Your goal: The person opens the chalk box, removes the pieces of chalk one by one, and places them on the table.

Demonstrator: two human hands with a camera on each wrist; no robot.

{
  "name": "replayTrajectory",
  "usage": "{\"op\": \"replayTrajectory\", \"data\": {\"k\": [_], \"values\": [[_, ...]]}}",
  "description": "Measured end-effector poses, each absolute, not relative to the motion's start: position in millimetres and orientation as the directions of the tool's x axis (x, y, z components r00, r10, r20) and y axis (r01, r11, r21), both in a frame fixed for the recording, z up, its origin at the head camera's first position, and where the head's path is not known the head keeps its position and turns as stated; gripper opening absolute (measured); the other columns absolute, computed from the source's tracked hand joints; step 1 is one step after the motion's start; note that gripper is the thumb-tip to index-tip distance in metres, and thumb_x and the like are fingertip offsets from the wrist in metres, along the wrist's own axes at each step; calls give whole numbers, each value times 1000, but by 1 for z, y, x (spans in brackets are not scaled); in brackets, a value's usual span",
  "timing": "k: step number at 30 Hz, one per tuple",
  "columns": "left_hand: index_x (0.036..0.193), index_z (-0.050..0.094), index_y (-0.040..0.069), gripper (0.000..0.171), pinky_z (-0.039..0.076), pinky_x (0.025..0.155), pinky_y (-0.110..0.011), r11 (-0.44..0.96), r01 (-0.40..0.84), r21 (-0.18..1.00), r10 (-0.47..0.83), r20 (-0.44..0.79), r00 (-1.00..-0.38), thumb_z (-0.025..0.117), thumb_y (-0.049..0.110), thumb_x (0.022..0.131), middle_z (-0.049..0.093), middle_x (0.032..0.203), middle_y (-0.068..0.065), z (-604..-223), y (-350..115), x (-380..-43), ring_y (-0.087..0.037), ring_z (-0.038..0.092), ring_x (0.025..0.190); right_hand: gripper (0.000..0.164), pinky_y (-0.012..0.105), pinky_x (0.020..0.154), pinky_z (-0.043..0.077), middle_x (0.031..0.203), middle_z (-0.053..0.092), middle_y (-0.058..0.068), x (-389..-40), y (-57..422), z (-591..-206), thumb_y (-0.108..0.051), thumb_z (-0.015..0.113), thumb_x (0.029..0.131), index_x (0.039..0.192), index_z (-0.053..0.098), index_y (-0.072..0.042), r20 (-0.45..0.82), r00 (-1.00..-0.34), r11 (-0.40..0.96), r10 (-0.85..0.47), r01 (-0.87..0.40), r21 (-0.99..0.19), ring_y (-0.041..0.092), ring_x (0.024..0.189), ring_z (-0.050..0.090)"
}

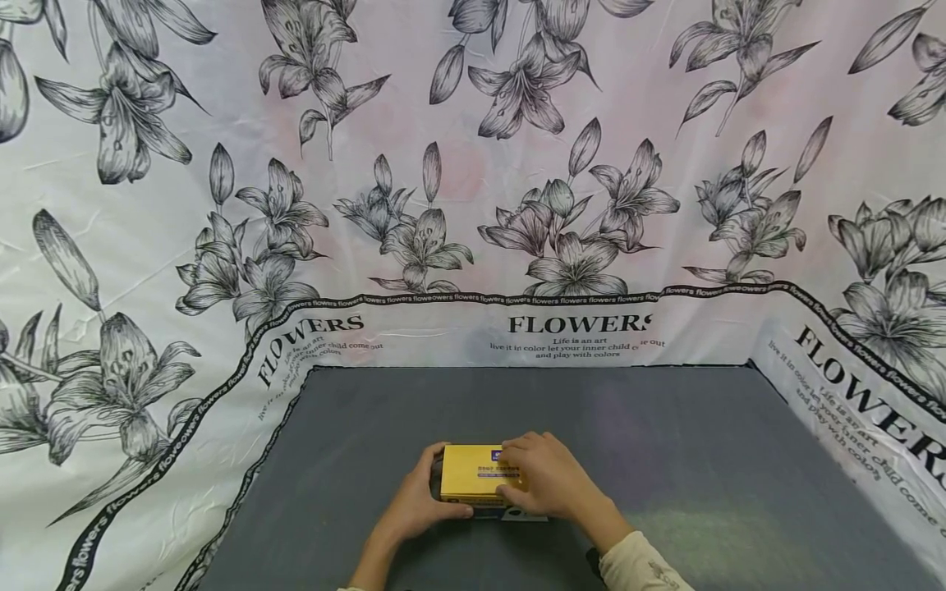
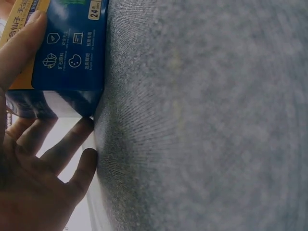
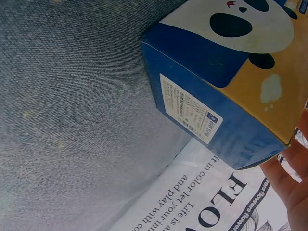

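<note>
A yellow and blue cardboard box (image 1: pixel 467 469) lies on the grey tabletop, its yellow face up. My left hand (image 1: pixel 415 502) holds its left end, thumb along the front edge. In the left wrist view, that thumb lies over the box's front (image 2: pixel 67 62), marked 24, and the other fingers (image 2: pixel 79 173) spread at its end. My right hand (image 1: pixel 553 476) grips the upper right part, thumb at the front edge, fingers bent over the top. In the right wrist view, the panda print (image 3: pixel 231 25) and a white label (image 3: pixel 188 107) on the box's blue end show.
The grey tabletop (image 1: pixel 355 410) stretches around the box. White sheeting (image 1: pixel 436 345) with black flower drawings and printed words rises along its back and both sides. A pale sleeve (image 1: pixel 636 566) covers the right forearm near the front.
</note>
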State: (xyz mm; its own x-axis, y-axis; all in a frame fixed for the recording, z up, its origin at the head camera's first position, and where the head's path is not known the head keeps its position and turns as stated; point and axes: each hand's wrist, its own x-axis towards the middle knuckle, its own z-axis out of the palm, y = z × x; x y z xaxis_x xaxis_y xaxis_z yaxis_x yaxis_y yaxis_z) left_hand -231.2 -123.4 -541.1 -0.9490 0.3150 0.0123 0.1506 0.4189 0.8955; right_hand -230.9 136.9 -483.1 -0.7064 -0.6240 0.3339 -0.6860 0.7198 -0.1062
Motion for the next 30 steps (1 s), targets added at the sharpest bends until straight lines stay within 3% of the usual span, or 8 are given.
{"op": "replayTrajectory", "data": {"k": [8, 15, 20, 25, 30], "values": [[154, 33, 10, 108, 45, 103, -54, 444, 168, 880, 309, 25, -951, 96, 29, 68, 58, 139, -14, -544, -126, -234, -29, 57, 123, 24, 34, 75, 49, 111, 74, -6, -233, 133, -481, -42, 78, 85, 101, 74, -24, 333, -712, 719, -618, -683, -126, 16, 99, 67], [152, 35, 12, 106, 46, 102, -53, 418, 179, 891, 342, 28, -939, 96, 33, 68, 58, 139, -12, -545, -127, -236, -29, 58, 124, 32, 34, 75, 46, 112, 72, -7, -232, 135, -477, -49, 78, 85, 105, 72, -24, 271, -761, 757, -589, -637, -145, 15, 97, 64], [152, 36, 14, 104, 47, 101, -53, 411, 173, 895, 347, 22, -938, 95, 36, 69, 57, 139, -10, -544, -128, -236, -28, 57, 123, 30, 34, 74, 48, 112, 72, -6, -232, 136, -474, -45, 78, 85, 106, 71, -24, 235, -766, 755, -598, -637, -155, 15, 97, 65], [151, 36, 14, 103, 48, 98, -51, 413, 182, 892, 354, 27, -935, 95, 35, 69, 58, 136, -10, -544, -129, -237, -26, 58, 119, 32, 40, 79, 51, 115, 70, -5, -232, 137, -469, -41, 79, 85, 109, 68, -23, 196, -761, 746, -618, -647, -156, 17, 100, 65], [152, 34, 12, 105, 48, 99, -52, 415, 184, 891, 362, 24, -932, 95, 32, 69, 57, 136, -11, -545, -129, -237, -27, 58, 120, 41, 50, 91, 52, 129, 67, -2, -231, 144, -468, -41, 80, 84, 119, 68, -24, 130, -787, 762, -603, -616, -199, 24, 114, 64]]}}
